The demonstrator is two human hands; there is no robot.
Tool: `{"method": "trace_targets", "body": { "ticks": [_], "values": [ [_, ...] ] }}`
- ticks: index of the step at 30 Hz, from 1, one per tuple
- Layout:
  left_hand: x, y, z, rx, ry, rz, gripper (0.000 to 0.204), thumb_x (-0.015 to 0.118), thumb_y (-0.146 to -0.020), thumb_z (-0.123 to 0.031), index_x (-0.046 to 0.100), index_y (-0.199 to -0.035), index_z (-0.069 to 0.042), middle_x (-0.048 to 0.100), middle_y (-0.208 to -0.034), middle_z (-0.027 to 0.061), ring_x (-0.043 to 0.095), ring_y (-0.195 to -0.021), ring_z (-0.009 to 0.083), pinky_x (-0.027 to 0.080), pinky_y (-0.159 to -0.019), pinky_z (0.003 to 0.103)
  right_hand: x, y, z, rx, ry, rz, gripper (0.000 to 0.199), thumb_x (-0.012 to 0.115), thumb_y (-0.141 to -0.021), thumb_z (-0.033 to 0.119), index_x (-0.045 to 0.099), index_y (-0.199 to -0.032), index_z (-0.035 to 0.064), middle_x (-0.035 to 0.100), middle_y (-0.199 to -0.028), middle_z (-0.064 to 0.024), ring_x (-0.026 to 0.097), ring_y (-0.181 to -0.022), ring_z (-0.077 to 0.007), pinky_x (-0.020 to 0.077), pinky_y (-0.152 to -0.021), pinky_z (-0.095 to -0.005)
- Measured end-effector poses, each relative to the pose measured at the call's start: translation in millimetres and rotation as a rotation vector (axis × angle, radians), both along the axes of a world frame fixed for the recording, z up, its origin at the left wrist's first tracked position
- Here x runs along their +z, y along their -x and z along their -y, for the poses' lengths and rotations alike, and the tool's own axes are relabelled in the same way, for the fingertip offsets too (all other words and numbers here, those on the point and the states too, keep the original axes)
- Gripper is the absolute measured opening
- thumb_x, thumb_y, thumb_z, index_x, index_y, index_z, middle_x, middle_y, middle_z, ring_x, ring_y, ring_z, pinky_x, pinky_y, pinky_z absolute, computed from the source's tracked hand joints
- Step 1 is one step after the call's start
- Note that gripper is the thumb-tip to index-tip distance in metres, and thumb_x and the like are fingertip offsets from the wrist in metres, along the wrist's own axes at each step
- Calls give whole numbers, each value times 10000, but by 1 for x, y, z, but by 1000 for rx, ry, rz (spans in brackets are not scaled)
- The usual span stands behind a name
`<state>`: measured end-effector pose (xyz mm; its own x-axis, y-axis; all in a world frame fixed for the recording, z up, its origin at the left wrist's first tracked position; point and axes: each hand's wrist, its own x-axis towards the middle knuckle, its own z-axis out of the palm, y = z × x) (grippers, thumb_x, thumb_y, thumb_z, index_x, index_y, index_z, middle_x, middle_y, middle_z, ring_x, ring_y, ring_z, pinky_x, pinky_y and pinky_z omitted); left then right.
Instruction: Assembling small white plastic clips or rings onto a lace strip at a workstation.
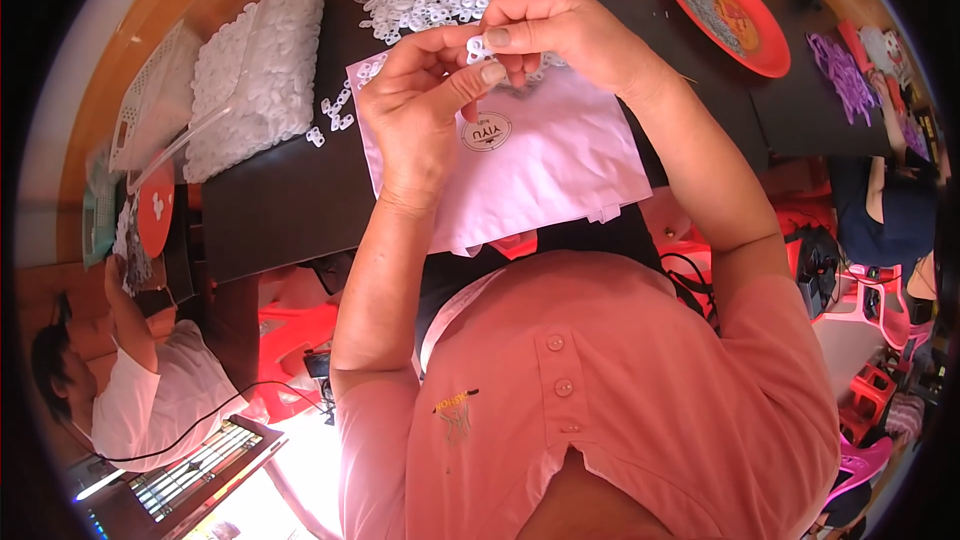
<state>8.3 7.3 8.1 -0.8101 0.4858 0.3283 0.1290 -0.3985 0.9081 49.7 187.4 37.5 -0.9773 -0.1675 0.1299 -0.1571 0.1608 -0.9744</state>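
Pinching 1 white piece [475,46], right hand [548,28], left hand [415,100] alongside

The left hand [415,105] and right hand [553,30] are bare at the grip; well below spreads a salmon-pink shirt [650,390] with short sleeves [768,325]. Below-right of the grip sit round buttons [565,388]; nearly straight below, embroidery [456,403].

At 12 o'clock, our left hand [418,105] and right hand [548,25] hold 1 small white piece [475,50] above a pink cloth [565,165]. We see heaped white pieces [255,80] at 10 o'clock, purple strips [843,78] at 2, a co-worker [160,385] at 8.
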Motion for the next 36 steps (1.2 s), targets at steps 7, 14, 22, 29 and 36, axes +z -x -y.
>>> {"method": "trace_targets", "body": {
  "ticks": [7,14,22,29,36],
  "values": [
    [-3,-4,-1,86,7,-96,275,735,-775,43,641,-1033,31,643,-796,54,570,-649,76,440,-511,189,1,-4,4,-17,23,28,232,575,-934,240,623,-861,25,597,-703,6,606,-644,-87,443,-594,-217],
    [-7,-5,0,131,-38,-220,260,748,-787,-2,632,-1018,29,637,-796,52,572,-657,84,447,-525,191,1,-7,11,13,121,69,231,564,-943,208,611,-866,-4,558,-681,-10,560,-602,-102,464,-575,-246],
    [-6,-9,3,174,-21,-296,249,769,-779,-35,635,-983,14,624,-796,32,534,-638,65,426,-528,184,-1,-11,17,40,202,108,233,568,-945,193,597,-850,-18,541,-668,-12,539,-579,-103,468,-564,-249],
    [-7,-9,3,148,-23,-296,259,785,-756,-28,633,-960,17,623,-813,27,535,-659,67,425,-539,185,-2,-10,9,117,159,80,250,583,-933,196,594,-827,-30,548,-660,-26,550,-578,-113,476,-553,-256],
    [-3,-15,4,77,-84,-219,233,771,-765,-13,630,-947,22,633,-819,47,545,-662,78,433,-545,192,-13,-8,12,190,290,100,244,590,-928,185,602,-821,-34,554,-664,-34,544,-563,-122,483,-547,-267]
  ]
}}
